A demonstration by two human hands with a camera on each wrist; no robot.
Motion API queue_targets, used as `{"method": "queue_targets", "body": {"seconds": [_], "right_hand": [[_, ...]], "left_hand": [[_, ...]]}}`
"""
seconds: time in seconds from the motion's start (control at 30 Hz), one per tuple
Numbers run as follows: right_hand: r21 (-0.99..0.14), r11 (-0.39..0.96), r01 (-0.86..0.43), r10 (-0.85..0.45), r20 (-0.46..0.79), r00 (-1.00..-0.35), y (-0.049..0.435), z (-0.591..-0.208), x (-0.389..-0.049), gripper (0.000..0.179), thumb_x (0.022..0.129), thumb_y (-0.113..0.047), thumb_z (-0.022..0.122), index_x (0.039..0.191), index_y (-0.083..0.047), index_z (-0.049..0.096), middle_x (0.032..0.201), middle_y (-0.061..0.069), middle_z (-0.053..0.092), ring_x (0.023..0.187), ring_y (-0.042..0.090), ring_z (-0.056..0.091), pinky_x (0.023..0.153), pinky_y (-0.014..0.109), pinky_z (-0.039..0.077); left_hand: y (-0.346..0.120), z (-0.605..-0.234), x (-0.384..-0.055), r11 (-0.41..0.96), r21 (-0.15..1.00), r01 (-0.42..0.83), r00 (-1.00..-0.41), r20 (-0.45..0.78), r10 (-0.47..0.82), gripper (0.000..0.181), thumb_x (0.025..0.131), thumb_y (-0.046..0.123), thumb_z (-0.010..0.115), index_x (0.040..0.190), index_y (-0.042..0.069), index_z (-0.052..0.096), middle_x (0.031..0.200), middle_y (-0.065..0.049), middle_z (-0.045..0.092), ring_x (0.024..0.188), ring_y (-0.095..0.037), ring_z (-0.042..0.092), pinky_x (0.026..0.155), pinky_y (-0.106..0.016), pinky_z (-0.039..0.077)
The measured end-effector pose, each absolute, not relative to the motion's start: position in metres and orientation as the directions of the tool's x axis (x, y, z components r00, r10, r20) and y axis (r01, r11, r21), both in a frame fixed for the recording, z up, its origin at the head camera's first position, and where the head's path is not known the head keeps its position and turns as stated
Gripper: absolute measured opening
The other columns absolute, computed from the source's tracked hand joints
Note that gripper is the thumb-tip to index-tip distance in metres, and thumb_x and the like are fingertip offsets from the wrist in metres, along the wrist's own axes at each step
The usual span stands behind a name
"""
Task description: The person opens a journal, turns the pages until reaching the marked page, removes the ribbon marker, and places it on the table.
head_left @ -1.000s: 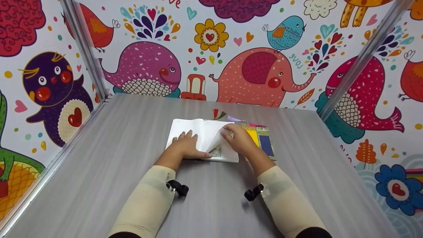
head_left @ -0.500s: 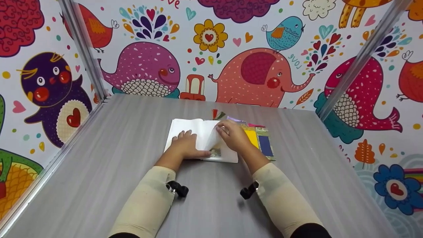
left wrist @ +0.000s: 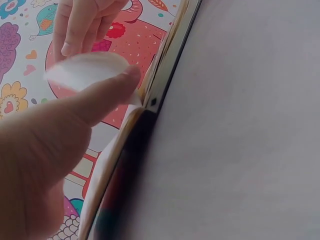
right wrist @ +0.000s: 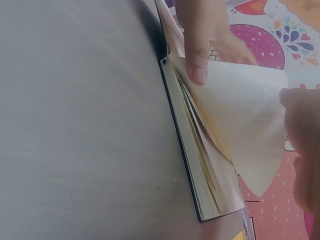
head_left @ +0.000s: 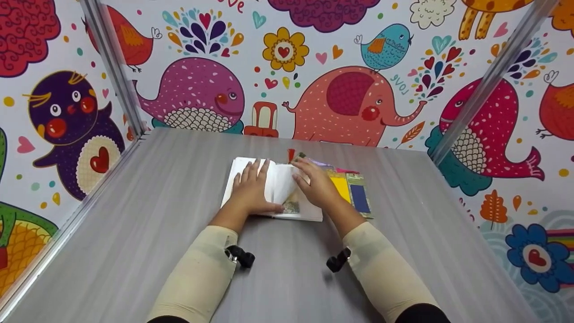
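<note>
An open book [head_left: 309,213] with white pages lies on the table. My left hand [head_left: 251,190] lies spread over its left page, thumb along the lower edge near the spine. In the left wrist view that thumb [left wrist: 107,95] is beside a raised page [left wrist: 90,70]. My right hand [head_left: 318,184] is over the right side, thumb and fingers apart, its fingertips right at the edge of the lifted page [head_left: 283,181]. In the right wrist view this page [right wrist: 240,110] stands curved up from the block. Beneath it, part of a printed picture [head_left: 291,206] shows on the right page.
Right of the book, partly under it, lie flat items with a yellow panel [head_left: 341,186] and a blue panel [head_left: 359,198]. Red [head_left: 291,154], green, purple and pink tassels stick out behind. A cartoon-printed wall [head_left: 341,112] closes the back of the grey table [head_left: 287,269].
My left hand has slid up the left page, its fingers spreading wider. My right hand has moved left with the page, and its thumb and fingers have come apart.
</note>
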State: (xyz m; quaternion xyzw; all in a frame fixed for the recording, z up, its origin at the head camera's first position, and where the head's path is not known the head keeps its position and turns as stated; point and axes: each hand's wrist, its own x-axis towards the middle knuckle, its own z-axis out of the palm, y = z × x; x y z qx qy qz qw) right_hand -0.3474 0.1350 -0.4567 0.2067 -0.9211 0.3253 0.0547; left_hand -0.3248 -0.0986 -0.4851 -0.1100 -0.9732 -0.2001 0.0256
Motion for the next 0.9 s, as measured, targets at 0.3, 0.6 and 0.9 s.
{"method": "queue_targets", "body": {"seconds": [0.3, 0.6, 0.9], "right_hand": [[-0.566, 0.728, -0.387, -0.329, 0.206, -0.922, 0.136, -0.461, -0.352, 0.062, 0.108, -0.037, 0.063, 0.166, -0.032, 0.041, 0.178, -0.001, 0.033, 0.168, 0.026, 0.024, 0.133, 0.057, 0.025], [-0.51, 0.763, -0.398, -0.371, 0.16, -0.915, 0.137, -0.471, -0.359, 0.066, 0.108, -0.039, 0.062, 0.168, -0.029, 0.037, 0.179, 0.001, 0.029, 0.169, 0.028, 0.021, 0.135, 0.06, 0.018], [-0.441, 0.825, -0.353, -0.379, 0.031, -0.925, 0.13, -0.477, -0.364, 0.07, 0.106, -0.052, 0.06, 0.169, -0.03, 0.036, 0.179, -0.002, 0.03, 0.167, 0.029, 0.027, 0.134, 0.063, 0.023]], "left_hand": [[-0.097, -0.481, -0.325, 0.907, 0.326, 0.265, -0.954, 0.224, 0.198, 0.157, 0.061, 0.069, 0.096, 0.174, 0.029, -0.005, 0.182, -0.011, -0.011, 0.169, -0.04, 0.003, 0.134, -0.069, 0.008], [-0.103, -0.476, -0.324, 0.916, 0.285, 0.283, -0.958, 0.127, 0.257, 0.134, 0.069, 0.066, 0.092, 0.173, 0.036, 0.014, 0.184, -0.007, -0.006, 0.17, -0.038, -0.005, 0.133, -0.071, -0.003], [-0.115, -0.476, -0.324, 0.86, 0.419, 0.293, -0.93, -0.086, 0.358, 0.091, 0.089, 0.052, 0.076, 0.169, 0.029, 0.037, 0.183, -0.009, 0.012, 0.17, -0.038, 0.006, 0.134, -0.069, 0.007]]}}
